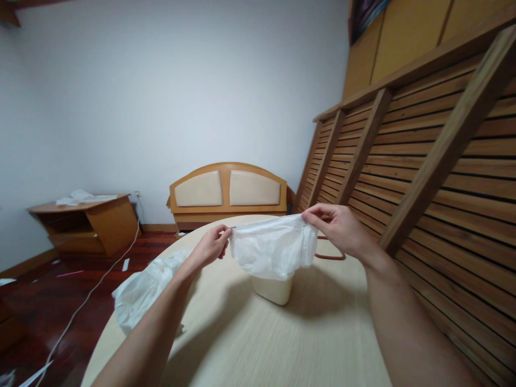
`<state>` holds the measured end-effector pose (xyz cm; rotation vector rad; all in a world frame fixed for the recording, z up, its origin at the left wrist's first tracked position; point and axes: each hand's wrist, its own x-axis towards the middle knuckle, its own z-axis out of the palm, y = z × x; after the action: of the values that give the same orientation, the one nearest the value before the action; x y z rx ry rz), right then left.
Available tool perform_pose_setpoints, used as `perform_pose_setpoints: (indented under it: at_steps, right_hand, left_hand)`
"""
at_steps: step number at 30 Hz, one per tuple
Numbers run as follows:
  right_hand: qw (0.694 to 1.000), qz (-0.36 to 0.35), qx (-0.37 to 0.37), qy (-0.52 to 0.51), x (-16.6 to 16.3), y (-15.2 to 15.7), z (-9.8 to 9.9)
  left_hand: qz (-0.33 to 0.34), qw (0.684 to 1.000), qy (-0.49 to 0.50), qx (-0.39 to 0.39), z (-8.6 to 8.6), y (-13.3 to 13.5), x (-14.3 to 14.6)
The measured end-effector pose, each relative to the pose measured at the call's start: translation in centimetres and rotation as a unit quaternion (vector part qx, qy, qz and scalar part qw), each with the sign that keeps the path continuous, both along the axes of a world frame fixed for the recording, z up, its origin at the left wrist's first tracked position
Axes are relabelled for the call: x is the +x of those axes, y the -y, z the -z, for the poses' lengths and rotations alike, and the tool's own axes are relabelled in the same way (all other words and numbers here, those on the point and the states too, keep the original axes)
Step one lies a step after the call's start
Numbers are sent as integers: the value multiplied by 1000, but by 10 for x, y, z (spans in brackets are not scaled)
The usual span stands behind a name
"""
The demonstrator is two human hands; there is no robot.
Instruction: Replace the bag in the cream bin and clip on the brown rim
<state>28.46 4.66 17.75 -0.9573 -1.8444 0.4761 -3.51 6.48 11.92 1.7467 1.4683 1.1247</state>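
Note:
A thin white plastic bag (274, 247) is stretched between my two hands above a round pale wooden table (258, 344). My left hand (213, 246) pinches the bag's rim at its left end. My right hand (336, 226) grips the rim at its right end. The bag hangs over a small cream-coloured bin (272, 289) that stands on the table, and covers the bin's top. Only the bin's lower part shows.
A crumpled white plastic bag (141, 293) lies at the table's left edge. A slatted wooden bed frame (427, 161) leans at the right. A headboard (228, 193) stands against the far wall, a low wooden cabinet (86, 223) at left. A white cable (88, 295) runs across the dark floor.

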Motion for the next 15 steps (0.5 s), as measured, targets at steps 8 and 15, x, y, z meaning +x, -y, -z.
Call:
perform_pose_setpoints:
  at_steps: [8, 15]
  right_hand:
    - [996, -66, -54, 21, 4, 21, -11]
    - [923, -255, -196, 212, -3, 34, -13]
  left_hand:
    - [7, 995, 61, -75, -7, 7, 10]
    - [-8, 994, 102, -31, 2, 4, 16]
